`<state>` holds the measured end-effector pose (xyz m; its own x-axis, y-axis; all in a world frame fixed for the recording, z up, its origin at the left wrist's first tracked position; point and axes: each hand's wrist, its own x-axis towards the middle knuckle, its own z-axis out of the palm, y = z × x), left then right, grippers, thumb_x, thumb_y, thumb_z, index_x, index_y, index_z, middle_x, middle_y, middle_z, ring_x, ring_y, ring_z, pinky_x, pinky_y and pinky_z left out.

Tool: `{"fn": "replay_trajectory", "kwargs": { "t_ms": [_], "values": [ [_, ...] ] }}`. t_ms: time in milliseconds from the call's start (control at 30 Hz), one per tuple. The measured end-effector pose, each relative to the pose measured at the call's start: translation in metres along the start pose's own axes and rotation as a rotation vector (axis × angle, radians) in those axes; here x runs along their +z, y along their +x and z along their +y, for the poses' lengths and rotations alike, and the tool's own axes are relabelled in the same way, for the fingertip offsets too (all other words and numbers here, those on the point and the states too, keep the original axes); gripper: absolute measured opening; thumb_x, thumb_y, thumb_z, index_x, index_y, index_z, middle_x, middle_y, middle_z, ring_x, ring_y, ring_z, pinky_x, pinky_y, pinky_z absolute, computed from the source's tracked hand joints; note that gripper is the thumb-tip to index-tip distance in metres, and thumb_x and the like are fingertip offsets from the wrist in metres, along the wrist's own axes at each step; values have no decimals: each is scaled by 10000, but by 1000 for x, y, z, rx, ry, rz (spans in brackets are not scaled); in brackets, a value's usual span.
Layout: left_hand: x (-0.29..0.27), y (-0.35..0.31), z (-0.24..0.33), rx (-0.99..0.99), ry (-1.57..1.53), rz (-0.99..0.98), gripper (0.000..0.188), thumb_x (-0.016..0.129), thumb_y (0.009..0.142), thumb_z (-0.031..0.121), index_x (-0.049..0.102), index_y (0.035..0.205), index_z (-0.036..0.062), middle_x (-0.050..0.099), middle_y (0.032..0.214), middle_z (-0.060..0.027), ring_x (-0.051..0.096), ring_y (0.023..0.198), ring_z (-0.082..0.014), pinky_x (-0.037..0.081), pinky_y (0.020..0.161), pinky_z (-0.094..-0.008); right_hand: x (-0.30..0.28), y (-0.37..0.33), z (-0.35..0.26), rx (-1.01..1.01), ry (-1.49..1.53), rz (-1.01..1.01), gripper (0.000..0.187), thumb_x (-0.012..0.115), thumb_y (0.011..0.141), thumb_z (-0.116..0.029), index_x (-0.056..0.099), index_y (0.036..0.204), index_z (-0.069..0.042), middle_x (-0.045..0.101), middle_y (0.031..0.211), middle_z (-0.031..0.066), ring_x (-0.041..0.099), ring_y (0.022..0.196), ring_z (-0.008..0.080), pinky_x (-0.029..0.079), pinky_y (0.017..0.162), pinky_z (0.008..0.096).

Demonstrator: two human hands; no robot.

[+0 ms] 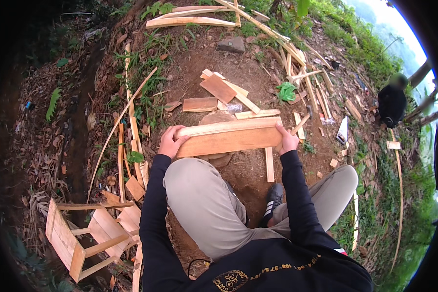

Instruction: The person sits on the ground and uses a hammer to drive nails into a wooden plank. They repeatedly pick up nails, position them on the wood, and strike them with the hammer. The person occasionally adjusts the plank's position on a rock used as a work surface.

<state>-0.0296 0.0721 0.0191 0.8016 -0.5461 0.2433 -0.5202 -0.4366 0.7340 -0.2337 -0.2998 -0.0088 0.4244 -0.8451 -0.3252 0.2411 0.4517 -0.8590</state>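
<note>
**Board held crosswise at both ends**

The wooden board [228, 141] lies across our lap line, just beyond the knees and above the bare dirt ground [248, 170], with a paler, narrower strip [226, 127] resting along its far edge. Its long axis runs left to right, tilted slightly so the right end sits farther from us. Our left hand [170, 141] is closed around the left end, thumb on top and fingers wrapped under; our right hand [288, 141] grips the right end the same way. Each hand is at its own end, so neither is nearer than the other; the board spans the whole gap between them.

Beyond the board, short offcuts [218, 88] lie scattered on the ground, with a green scrap [286, 91] to their right. A small wooden stool frame [78, 238] lies on its side at our lower left. Another person [392, 102] crouches well apart at the far right.
</note>
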Motion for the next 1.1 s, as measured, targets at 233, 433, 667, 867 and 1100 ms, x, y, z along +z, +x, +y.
{"fn": "replay_trajectory", "kwargs": {
  "t_ms": [233,433,667,867,1100],
  "values": [
    [21,0,-44,-101,26,-11,453,811,814,301,671,1212,137,608,1125,-86,601,1030,-243,493,867,-352,-27,15,50,4,-179,-24,487,898,729,-112,413,707,-155,510,722,-41,521,610,70,471,561,252],
    [30,13,-48,-124,-48,50,580,802,838,305,571,1337,120,672,1136,-109,650,981,-204,512,862,-331,-45,-2,41,88,-310,-77,494,894,748,-160,404,680,-177,485,666,-73,447,520,27,406,478,223],
    [24,31,-69,-443,-232,-155,650,814,838,373,543,1291,-6,663,1143,-134,653,1014,-188,515,895,-325,-54,-31,0,-247,-997,31,443,882,762,-283,489,701,-88,534,639,23,529,521,138,443,509,304],
    [27,35,-49,-237,-362,-60,621,820,835,212,515,1354,58,635,1199,-131,626,1065,-204,499,925,-325,6,-21,-49,-675,-1213,-438,421,874,730,-279,536,735,-27,527,671,77,585,638,284,474,632,404],
    [15,50,-61,-258,-186,-250,479,800,844,261,581,1248,126,663,1118,-78,621,991,-196,500,877,-348,40,17,20,-404,-1226,-928,370,854,750,-239,555,727,-21,620,702,98,630,677,319,501,658,417]
  ]
}}
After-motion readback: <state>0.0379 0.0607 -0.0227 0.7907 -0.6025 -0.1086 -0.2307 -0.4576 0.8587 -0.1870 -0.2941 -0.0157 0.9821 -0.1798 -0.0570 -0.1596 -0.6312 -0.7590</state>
